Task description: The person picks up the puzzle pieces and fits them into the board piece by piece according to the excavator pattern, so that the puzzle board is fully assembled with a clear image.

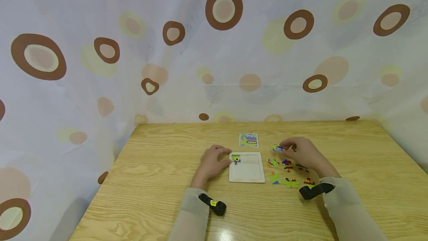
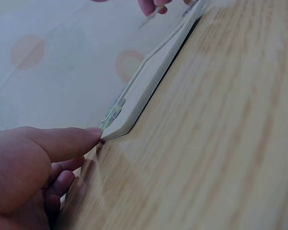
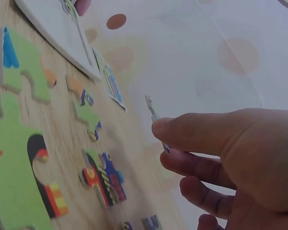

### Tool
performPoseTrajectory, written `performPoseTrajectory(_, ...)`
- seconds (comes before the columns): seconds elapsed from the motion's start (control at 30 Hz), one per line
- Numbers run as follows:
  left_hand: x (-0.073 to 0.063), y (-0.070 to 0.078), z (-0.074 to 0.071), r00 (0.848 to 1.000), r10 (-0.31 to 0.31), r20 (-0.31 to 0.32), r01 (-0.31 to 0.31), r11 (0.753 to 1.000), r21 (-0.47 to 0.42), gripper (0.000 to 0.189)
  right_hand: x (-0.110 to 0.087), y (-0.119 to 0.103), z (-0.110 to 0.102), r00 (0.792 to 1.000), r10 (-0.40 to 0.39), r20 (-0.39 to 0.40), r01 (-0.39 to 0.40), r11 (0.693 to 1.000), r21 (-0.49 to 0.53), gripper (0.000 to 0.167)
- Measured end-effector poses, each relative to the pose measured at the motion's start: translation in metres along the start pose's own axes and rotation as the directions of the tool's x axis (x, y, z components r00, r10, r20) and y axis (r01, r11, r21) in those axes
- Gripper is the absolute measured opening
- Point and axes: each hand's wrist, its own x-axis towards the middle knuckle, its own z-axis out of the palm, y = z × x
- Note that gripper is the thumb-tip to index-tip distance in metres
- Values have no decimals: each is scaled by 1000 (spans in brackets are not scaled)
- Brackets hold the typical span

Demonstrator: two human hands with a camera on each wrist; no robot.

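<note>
My right hand pinches a puzzle piece between thumb and fingers, raised over the table right of the picture card. The right wrist view shows this piece nearly edge-on, its printed face mostly hidden. My left hand rests beside a white square puzzle tray, with the thumb straight and its tip at the tray's corner. One piece with a yellow and black round print lies in the tray's upper left corner.
Several loose puzzle pieces lie right of the tray, with green, orange and dark prints. A card picturing a blue digger lies behind the tray. The wooden table ends at a spotted curtain.
</note>
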Motion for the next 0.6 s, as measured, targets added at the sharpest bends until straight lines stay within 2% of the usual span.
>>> performPoseTrajectory(0.43, 2, 0, 4, 1000, -2, 4, 2, 1000, 0, 33, -3, -17, 0, 999, -51, 8, 51, 999, 10, 28)
performPoseTrajectory(0.6, 3, -3, 3, 1000, 6, -6, -6, 1000, 14, 33, 0, -21, 3, 996, -93, 4, 93, 996, -3, 26)
